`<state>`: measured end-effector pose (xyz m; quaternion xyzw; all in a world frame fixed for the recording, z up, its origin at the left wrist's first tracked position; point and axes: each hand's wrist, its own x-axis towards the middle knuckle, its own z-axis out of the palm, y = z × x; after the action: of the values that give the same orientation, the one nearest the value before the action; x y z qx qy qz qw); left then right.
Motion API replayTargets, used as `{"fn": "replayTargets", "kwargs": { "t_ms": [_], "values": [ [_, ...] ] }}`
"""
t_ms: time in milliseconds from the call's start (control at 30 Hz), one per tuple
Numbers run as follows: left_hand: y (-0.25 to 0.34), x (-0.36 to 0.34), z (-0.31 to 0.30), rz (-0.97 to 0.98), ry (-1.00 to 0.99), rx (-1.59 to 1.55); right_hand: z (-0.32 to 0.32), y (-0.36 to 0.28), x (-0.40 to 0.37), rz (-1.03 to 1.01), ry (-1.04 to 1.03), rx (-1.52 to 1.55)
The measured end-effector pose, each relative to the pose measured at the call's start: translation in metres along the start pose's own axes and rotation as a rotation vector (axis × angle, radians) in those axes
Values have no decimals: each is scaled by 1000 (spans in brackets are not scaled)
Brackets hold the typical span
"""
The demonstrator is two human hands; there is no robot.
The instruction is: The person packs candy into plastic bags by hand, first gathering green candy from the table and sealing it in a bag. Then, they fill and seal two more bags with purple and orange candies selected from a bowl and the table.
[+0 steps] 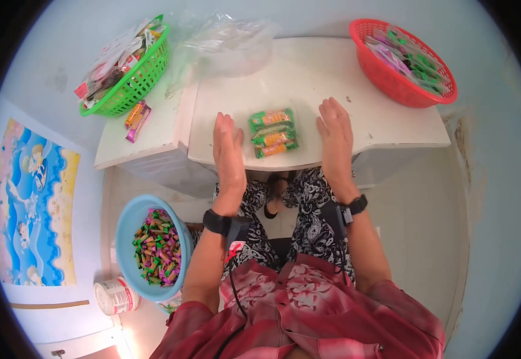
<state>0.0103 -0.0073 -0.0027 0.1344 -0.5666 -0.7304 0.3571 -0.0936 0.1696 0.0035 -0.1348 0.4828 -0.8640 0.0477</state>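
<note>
1. The row of small green-and-orange wrapped packets (273, 138), perhaps inside clear film, lies on the white tabletop (296, 78) near its front edge, between our hands.
2. We judge it light, with slick wrappers that could slide apart; the contents may be brittle, so we would press both short ends gently and evenly.
3. Our left hand (229, 157) is open, fingers extended, beside the row, holding nothing.
4. Our right hand (336, 142) is open too, palm inward, well apart from the left and not touching the packets.
5. Farther out sit a green plastic basket (148, 75), a red plastic basket (386, 79) and, below left, a round light-blue basin (127, 239) of small wrapped pieces (157, 246).
</note>
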Motion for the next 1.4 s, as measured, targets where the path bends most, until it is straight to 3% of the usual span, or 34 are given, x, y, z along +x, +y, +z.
{"fn": "replayTargets", "kwargs": {
  "t_ms": [67, 200, 300, 367, 567, 767, 967, 1100, 1200, 1400],
  "values": [
    [8, -4, -4, 84, -30, 168, -11, -11, -9, -53, -43, -217],
    [21, -13, 6, 443, -192, 834, -12, -23, -32, -103, -113, -701],
    [22, -18, 19, 631, -365, 1215, -10, -21, -41, -328, -117, -1129],
    [18, -20, 25, 657, -495, 1367, -10, -17, -38, -347, -100, -1131],
    [12, -24, 21, 621, -370, 1064, -17, -15, -37, -260, -85, -1013],
    [21, -44, 36, 828, -448, 1182, -9, -24, -36, -155, -96, -652],
    [14, -20, 47, 859, -286, 1021, 24, -49, -37, -257, -204, -469],
    [38, -8, 49, 583, -215, 631, 22, -65, -27, -269, -181, -458],
    [61, -3, 42, 195, -130, 162, 9, -66, -18, -348, -181, -524],
    [42, 0, 14, -50, -252, -243, 14, -43, -14, -229, -324, -399]
  ]
}}
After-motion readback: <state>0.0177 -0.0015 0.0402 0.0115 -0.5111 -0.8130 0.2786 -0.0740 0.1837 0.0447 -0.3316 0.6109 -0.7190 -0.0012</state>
